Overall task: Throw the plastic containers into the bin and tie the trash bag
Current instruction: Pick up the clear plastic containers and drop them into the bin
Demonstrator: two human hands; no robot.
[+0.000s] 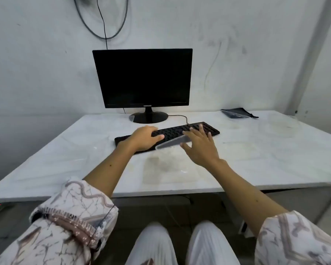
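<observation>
While both bare arms reach out over the white worktop, the left hand lies on the left end of the black keyboard, its fingers bent down over the keys and its thumb stretched right toward the edge of a clear plastic lid. Whether that thumb actually touches the lid cannot be told. The lid is tilted, its far end raised over the near edge of the keyboard and its near end low by the worktop. The right hand is at the lid's right end with fingers spread and nearly straight, thumb below the plastic and the others above; a firm grip is not plain. Just near of the hands, a shallow clear plastic container lies flat on the worktop and is hard to see against the white. A dark monitor stands beyond the keyboard against the wall. Far right on the worktop, another clear plastic container rests on a dark pouch. Patterned sleeves and pale trousers fill the near edge.
</observation>
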